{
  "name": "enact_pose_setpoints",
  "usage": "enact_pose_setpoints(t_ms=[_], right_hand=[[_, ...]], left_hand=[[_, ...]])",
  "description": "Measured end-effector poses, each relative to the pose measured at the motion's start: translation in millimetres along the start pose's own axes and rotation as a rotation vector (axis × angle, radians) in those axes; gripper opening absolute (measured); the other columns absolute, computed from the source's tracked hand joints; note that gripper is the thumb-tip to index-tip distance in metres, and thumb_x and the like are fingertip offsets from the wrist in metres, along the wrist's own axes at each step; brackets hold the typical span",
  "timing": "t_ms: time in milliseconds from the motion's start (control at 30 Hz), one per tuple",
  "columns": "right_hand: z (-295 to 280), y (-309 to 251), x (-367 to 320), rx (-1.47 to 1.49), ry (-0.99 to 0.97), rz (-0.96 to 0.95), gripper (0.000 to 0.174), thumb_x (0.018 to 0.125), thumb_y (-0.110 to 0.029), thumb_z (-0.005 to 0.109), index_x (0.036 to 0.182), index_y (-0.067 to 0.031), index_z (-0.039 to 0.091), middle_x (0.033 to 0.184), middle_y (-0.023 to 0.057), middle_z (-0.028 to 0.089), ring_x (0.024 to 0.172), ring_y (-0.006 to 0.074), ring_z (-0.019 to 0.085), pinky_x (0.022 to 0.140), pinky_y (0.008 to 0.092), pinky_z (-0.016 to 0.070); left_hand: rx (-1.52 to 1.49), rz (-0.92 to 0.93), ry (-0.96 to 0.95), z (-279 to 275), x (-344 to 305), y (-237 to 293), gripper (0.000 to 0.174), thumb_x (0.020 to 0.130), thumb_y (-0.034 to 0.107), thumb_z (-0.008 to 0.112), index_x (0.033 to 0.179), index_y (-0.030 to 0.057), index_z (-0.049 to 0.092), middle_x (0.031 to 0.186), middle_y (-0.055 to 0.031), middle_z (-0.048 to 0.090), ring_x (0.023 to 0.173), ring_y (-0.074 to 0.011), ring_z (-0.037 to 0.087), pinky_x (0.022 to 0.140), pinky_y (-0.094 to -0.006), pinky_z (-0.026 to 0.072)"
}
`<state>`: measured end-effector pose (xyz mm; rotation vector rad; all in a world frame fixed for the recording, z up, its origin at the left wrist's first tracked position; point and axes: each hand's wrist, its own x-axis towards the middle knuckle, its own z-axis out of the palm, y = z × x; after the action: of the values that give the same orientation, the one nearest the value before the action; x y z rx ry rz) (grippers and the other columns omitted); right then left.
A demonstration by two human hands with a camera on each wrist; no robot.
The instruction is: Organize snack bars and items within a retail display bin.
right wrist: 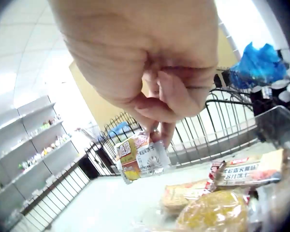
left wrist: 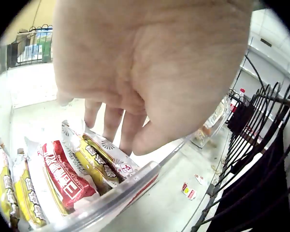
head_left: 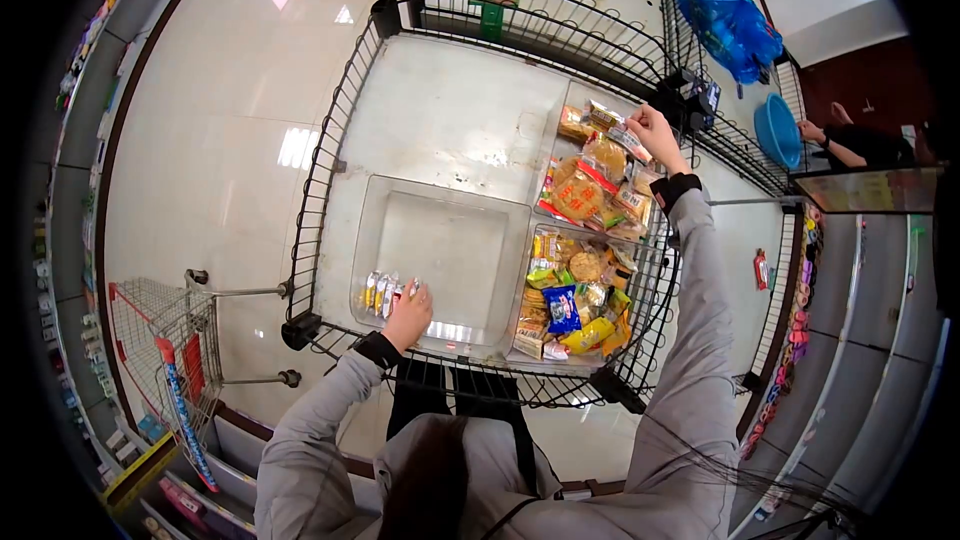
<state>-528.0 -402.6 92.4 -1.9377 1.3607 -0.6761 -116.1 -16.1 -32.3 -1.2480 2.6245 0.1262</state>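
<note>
A clear bin (head_left: 455, 255) holds a short row of yellow, red and white packets (head_left: 380, 295) at its near left corner. My left hand (head_left: 410, 315) is at the right end of that row; in the left wrist view its fingers hang fairly straight against the end packet (left wrist: 104, 159), beside a red packet (left wrist: 68, 174). Over the far right bin, filled with wrapped snacks (head_left: 580, 190), my right hand (head_left: 657, 137) pinches a small packet between thumb and fingertips. The right wrist view shows this packet (right wrist: 141, 158) hanging above the wrapped snacks (right wrist: 212, 212).
A nearer right bin holds mixed snacks, including a blue packet (head_left: 562, 309). Black wire rails (head_left: 325, 150) surround the display table. Beyond are a blue bag (head_left: 730, 28), a blue basin (head_left: 778, 130) and another person's arms (head_left: 845, 145). A shopping cart (head_left: 165, 330) stands at left.
</note>
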Motion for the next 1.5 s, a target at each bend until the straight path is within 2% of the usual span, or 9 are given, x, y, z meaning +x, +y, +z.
enact_pose_setpoints(t_ms=[233, 333, 400, 567, 767, 967, 1200, 1367, 1500], right_hand=[[55, -129, -143, 0.06, 0.095, 0.209, 0.01, 0.083, -0.011, 0.058, 0.079, -0.0029, 0.055, 0.065, 0.005, 0.057, 0.06, 0.0113, 0.054, 0.052, 0.0263, 0.0439], [145, -172, -208, 0.057, 0.12, 0.271, 0.012, 0.08, -0.01, 0.056, 0.076, 0.001, 0.051, 0.066, 0.0198, 0.057, 0.06, 0.0305, 0.058, 0.054, 0.0377, 0.0454], [209, -178, -239, 0.223, 0.06, 0.471, 0.012, 0.079, -0.009, 0.056, 0.076, 0.0018, 0.051, 0.065, 0.0219, 0.057, 0.062, 0.0346, 0.059, 0.057, 0.0414, 0.0458], [306, -189, -267, -0.094, 0.138, 0.557, 0.019, 0.079, -0.006, 0.054, 0.09, 0.0073, 0.044, 0.069, 0.0286, 0.057, 0.07, 0.0446, 0.058, 0.059, 0.0499, 0.0464], [379, -165, -282, -0.026, 0.015, 0.513, 0.016, 0.079, -0.006, 0.053, 0.088, 0.0062, 0.047, 0.075, 0.0289, 0.058, 0.073, 0.0456, 0.058, 0.063, 0.0517, 0.0463], [378, -154, -275, -0.071, -0.178, 0.45, 0.021, 0.076, -0.011, 0.057, 0.092, 0.0014, 0.049, 0.079, 0.0255, 0.059, 0.079, 0.0445, 0.056, 0.067, 0.0507, 0.0453], [400, -122, -281, 0.141, -0.231, 0.392, 0.048, 0.065, 0.001, 0.064, 0.105, -0.0007, 0.037, 0.091, 0.0261, 0.058, 0.088, 0.0452, 0.055, 0.072, 0.0487, 0.0453], [410, -116, -283, 0.073, -0.285, 0.392, 0.043, 0.064, -0.005, 0.069, 0.101, -0.0003, 0.047, 0.089, 0.0229, 0.06, 0.087, 0.0418, 0.056, 0.073, 0.0469, 0.0457], [412, -106, -284, 0.014, -0.326, 0.382, 0.04, 0.064, -0.012, 0.07, 0.098, -0.0011, 0.053, 0.089, 0.0199, 0.061, 0.084, 0.0392, 0.058, 0.073, 0.0447, 0.0469]], left_hand=[[-0.023, 0.038, 0.056, -3, 1, -6, 0.02, 0.075, 0.016, 0.053, 0.087, 0.0068, 0.066, 0.111, -0.0118, 0.056, 0.119, -0.0277, 0.042, 0.106, -0.0529, 0.0188], [-0.054, 0.028, 0.049, -2, 4, -9, 0.019, 0.074, 0.015, 0.053, 0.086, 0.0077, 0.066, 0.112, -0.0139, 0.054, 0.119, -0.0289, 0.041, 0.105, -0.0556, 0.0176], [-0.094, 0.015, 0.071, 7, 7, -11, 0.018, 0.074, 0.015, 0.054, 0.085, 0.0079, 0.066, 0.113, -0.0144, 0.053, 0.12, -0.0292, 0.041, 0.105, -0.0567, 0.0173], [-0.173, -0.006, 0.076, 11, 7, -12, 0.016, 0.073, 0.014, 0.055, 0.083, 0.0075, 0.066, 0.114, -0.0152, 0.052, 0.117, -0.0295, 0.042, 0.103, -0.059, 0.0183], [-0.339, -0.061, 0.015, 18, 6, -20, 0.027, 0.073, 0.01, 0.055, 0.1, 0.0065, 0.058, 0.11, -0.012, 0.051, 0.113, -0.0284, 0.044, 0.102, -0.0572, 0.0225], [-0.471, -0.043, -0.029, 5, 11, -26, 0.024, 0.078, 0.007, 0.049, 0.101, 0.0038, 0.054, 0.106, -0.0143, 0.053, 0.108, -0.0305, 0.048, 0.099, -0.0571, 0.0265], [-0.742, -0.174, 0.011, 2, 26, -39, 0.025, 0.08, 0.002, 0.044, 0.104, 0.0007, 0.05, 0.098, -0.0191, 0.057, 0.093, -0.0349, 0.056, 0.096, -0.0511, 0.0323], [-0.654, -0.041, 0.149, -7, 28, -40, 0.029, 0.079, 0.004, 0.047, 0.108, 0.0028, 0.051, 0.102, -0.0146, 0.057, 0.099, -0.0314, 0.053, 0.096, -0.0499, 0.0325], [-0.377, 0.01, 0.13, 5, 25, -18, 0.018, 0.077, 0.015, 0.054, 0.093, 0.0082, 0.056, 0.091, -0.0077, 0.056, 0.098, -0.0251, 0.053, 0.095, -0.0505, 0.0335]])
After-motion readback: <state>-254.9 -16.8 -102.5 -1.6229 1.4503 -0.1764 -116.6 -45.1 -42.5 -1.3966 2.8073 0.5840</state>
